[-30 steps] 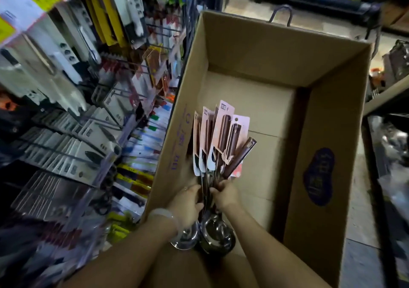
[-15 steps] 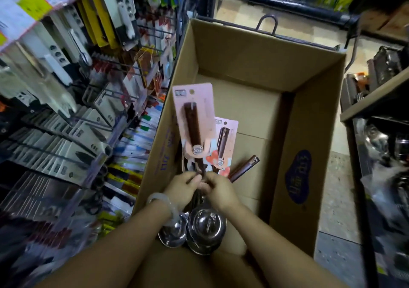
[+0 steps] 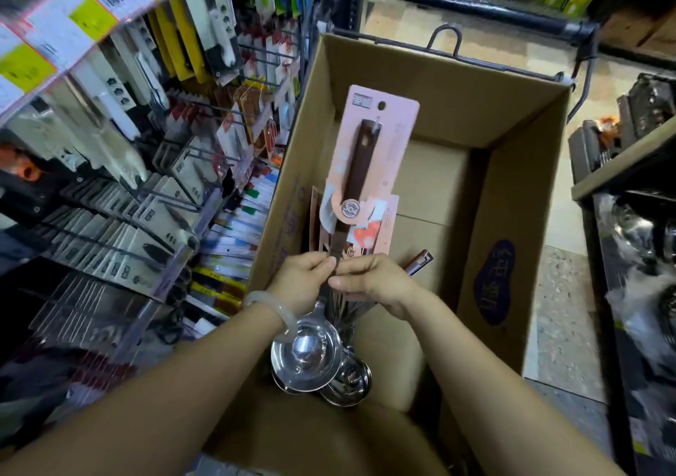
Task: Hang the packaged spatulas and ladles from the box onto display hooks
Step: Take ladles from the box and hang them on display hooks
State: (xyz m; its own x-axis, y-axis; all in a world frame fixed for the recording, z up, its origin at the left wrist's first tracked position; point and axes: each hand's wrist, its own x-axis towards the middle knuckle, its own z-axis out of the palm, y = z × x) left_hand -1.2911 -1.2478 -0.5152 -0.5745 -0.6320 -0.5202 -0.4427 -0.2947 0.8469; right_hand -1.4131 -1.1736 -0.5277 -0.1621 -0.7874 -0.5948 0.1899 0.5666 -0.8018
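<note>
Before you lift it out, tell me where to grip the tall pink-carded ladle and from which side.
Pinch the bare steel stem just under the pink backing card, where the left hand and right hand meet now, coming from the near side. The stem is narrow and rigid, and the card stands upright above the cardboard box, leaving its hang hole free.

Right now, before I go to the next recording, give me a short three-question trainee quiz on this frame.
1. True or false: the tallest ladle has a pink backing card with a hang hole at its top.
2. Which hand wears the pale bangle?
3. The display hooks are on which side of the cardboard box: A) the person's left, B) the person's right?

Key: 1 true; 2 the left hand; 3 A.
</note>
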